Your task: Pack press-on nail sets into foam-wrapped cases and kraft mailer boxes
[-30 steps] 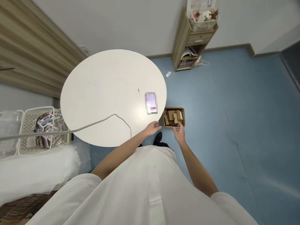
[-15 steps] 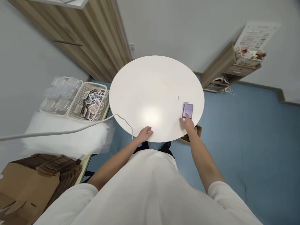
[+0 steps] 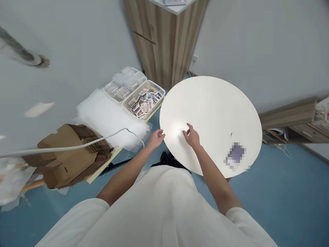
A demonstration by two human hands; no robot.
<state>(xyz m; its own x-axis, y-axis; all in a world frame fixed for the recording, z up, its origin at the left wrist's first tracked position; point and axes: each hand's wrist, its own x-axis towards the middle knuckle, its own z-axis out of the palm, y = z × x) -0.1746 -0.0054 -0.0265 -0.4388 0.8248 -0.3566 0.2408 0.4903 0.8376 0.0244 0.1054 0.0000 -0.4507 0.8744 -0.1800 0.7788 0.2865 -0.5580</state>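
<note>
Holds nothing in left grip (image 3: 155,139), loosely parted at the edge of the counter (image 3: 210,106), or right grip (image 3: 192,137), parted above it; has blurred purplish item (image 3: 235,154) near its right-hand edge, presumably out of the way.

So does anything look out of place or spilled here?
One small oddity: a dark speck on the plain white table, just above the pixelated patch. I can't tell whether it's a mark or a scrap. I see no spill.
</note>
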